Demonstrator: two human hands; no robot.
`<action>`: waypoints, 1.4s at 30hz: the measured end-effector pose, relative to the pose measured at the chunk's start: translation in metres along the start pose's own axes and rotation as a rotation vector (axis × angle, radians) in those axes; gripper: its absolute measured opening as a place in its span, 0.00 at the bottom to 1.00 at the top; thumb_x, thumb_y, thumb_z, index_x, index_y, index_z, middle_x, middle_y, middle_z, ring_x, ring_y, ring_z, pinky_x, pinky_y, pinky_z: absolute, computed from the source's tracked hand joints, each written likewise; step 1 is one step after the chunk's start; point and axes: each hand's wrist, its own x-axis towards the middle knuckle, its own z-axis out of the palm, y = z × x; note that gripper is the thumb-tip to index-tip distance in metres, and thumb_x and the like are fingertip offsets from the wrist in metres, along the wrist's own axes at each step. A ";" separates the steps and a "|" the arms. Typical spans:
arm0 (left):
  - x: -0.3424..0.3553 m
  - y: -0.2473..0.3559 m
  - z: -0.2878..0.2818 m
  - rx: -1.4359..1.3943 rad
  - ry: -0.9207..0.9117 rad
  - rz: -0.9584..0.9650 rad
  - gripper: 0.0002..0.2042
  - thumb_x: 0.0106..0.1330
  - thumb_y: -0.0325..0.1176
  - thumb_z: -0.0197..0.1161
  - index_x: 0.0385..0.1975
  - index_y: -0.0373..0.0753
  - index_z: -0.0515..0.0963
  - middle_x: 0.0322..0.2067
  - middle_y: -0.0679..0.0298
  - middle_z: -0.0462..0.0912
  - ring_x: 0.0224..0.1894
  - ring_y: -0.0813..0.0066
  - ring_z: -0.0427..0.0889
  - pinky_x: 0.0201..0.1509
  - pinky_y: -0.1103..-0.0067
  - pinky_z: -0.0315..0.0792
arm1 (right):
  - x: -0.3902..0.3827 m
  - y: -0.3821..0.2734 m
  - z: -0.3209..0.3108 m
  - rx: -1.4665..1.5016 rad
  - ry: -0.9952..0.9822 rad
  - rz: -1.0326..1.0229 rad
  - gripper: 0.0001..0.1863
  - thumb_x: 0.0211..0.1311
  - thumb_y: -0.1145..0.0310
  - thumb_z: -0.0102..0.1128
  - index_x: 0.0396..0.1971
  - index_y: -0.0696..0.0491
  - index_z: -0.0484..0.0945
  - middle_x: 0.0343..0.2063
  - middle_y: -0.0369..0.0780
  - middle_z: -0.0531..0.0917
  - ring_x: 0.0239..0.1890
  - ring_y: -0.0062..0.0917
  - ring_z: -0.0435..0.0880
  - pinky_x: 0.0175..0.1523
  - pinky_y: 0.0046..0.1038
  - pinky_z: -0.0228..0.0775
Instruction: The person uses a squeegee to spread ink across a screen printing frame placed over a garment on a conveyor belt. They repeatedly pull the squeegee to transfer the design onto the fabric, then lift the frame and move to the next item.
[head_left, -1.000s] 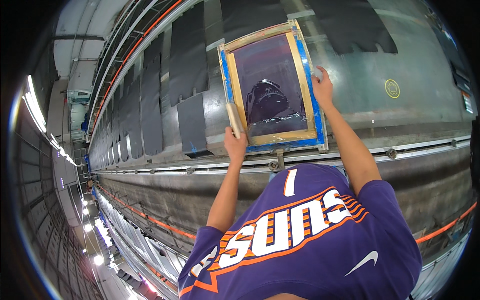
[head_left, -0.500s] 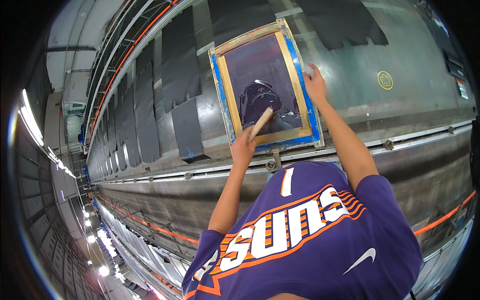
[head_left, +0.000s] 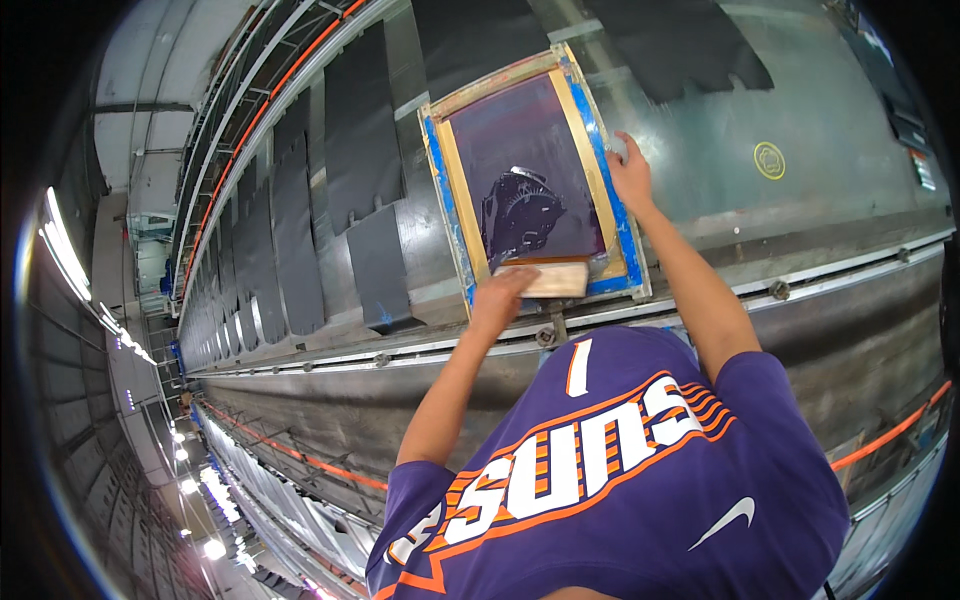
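Note:
My left hand (head_left: 500, 303) is closed on a wooden squeegee (head_left: 557, 281), which lies crosswise at the near end of a screen-printing frame (head_left: 628, 243). Blue and tan tape edges the frame. Inside it, glossy dark ink (head_left: 522, 210) is pooled on the purple mesh (head_left: 500, 125), just beyond the squeegee. At the frame's right side, my right hand (head_left: 630, 175) has its fingers curled round a small pale grey thing (head_left: 618, 148), whose kind I cannot make out.
The frame lies on a long metal table (head_left: 690, 185) with a rail (head_left: 700, 300) along its near edge. Several black fabric pieces (head_left: 365, 130) lie to the left and beyond; another black piece (head_left: 690, 45) lies at the far right. An orange rail (head_left: 290, 50) runs along the far side.
My left hand has turned the squeegee from slanting lengthwise over the ink to lying crosswise at the frame's near end. The right hand stays by the frame's right side.

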 end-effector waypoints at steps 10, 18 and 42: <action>-0.029 -0.033 0.016 -0.609 0.377 -0.826 0.15 0.57 0.30 0.68 0.42 0.29 0.82 0.31 0.53 0.87 0.34 0.71 0.85 0.41 0.73 0.77 | -0.002 -0.003 -0.002 -0.045 -0.007 0.062 0.25 0.61 0.60 0.58 0.60 0.43 0.74 0.30 0.44 0.86 0.37 0.42 0.86 0.46 0.41 0.76; 0.095 0.068 0.065 -0.983 0.548 -0.779 0.09 0.62 0.28 0.68 0.37 0.27 0.82 0.32 0.62 0.86 0.32 0.81 0.79 0.37 0.80 0.73 | -0.001 -0.004 -0.003 -0.058 -0.015 0.018 0.25 0.61 0.61 0.58 0.60 0.44 0.73 0.29 0.45 0.86 0.36 0.43 0.86 0.46 0.41 0.76; 0.069 0.040 0.037 -0.644 0.423 -0.709 0.16 0.59 0.31 0.65 0.47 0.33 0.82 0.33 0.53 0.88 0.35 0.65 0.86 0.44 0.72 0.76 | 0.002 0.002 -0.002 -0.055 -0.016 -0.011 0.28 0.60 0.61 0.61 0.62 0.44 0.71 0.29 0.45 0.86 0.35 0.42 0.86 0.44 0.41 0.76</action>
